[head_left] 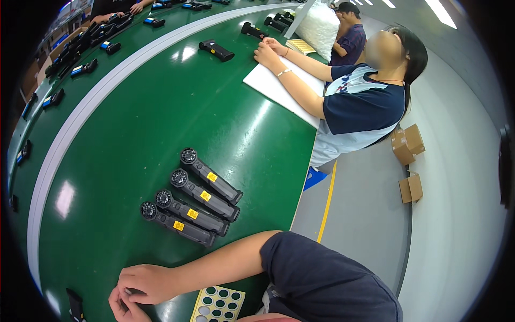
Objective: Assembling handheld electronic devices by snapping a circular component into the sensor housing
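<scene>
Hazard: right forearm near device row.
Right hand and left hand overlap, fingers curled; held contents cannot be determined. Four black round-headed handheld devices lie inboard of the green workbench's operator-side edge; sideways forearm movement could knock the nearest askew.

Smooth, glossy green tabletop shining beneath the fingers, yellow rectangular paper-like sheet lying right of them, matt black plastic-looking wand-shaped devices resting beyond
</scene>
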Motion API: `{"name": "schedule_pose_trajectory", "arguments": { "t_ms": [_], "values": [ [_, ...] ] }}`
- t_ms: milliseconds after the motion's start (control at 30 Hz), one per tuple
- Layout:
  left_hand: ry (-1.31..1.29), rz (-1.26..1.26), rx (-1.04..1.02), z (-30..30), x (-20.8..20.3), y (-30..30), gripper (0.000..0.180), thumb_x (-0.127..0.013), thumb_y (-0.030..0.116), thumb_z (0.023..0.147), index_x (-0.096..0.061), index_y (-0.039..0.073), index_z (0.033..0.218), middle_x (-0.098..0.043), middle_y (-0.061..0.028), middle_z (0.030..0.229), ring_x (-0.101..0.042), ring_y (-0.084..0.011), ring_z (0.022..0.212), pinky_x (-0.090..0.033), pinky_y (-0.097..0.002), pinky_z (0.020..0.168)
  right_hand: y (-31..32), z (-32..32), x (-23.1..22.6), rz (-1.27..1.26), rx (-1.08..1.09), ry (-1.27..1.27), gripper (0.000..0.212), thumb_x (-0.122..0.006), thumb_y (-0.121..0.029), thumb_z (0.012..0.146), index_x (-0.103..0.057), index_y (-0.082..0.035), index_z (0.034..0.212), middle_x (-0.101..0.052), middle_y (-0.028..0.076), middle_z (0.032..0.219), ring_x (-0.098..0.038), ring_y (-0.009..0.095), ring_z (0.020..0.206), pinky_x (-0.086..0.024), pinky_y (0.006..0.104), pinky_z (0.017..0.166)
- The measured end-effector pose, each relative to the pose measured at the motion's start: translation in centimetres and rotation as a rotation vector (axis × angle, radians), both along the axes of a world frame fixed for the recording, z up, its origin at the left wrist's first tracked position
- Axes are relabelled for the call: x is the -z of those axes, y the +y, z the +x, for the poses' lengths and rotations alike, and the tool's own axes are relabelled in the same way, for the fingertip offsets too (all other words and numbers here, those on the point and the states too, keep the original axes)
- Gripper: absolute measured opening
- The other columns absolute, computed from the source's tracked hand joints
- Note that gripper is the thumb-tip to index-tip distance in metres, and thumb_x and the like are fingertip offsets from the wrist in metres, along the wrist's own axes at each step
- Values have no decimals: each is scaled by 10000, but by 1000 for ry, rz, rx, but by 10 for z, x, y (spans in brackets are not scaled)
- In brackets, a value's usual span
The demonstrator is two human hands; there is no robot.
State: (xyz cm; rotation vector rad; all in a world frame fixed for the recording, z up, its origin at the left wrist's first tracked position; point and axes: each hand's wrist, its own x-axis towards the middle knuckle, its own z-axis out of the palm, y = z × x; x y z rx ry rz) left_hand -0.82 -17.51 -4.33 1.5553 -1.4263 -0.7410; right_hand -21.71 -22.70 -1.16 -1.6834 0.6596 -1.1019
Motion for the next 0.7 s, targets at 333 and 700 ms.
{"name": "schedule_pose_trajectory", "arguments": {
  "t_ms": [333, 700],
  "values": [
    [83, 20, -38, -14, -19, 4, 339, -530, 81, 1063, -540, -34, 1381, -653, -72, 1121, -609, -131, 1034, -477, -282, 938, -7, -2, -8, 273, -11, -66, 197, -684, -77, 878, -568, -28, 1030, -639, 104, 824, -652, 264, 738, -518, 393, 679],
    [-25, -28, 47, -24, -28, -1, 189, -558, 94, 1049, -626, -32, 1172, -614, -58, 1060, -582, -138, 985, -475, -287, 930, -7, -3, -3, 131, 23, -56, 143, -687, -119, 918, -597, -43, 1000, -606, 83, 895, -631, 221, 716, -514, 358, 648]
  ]
}}
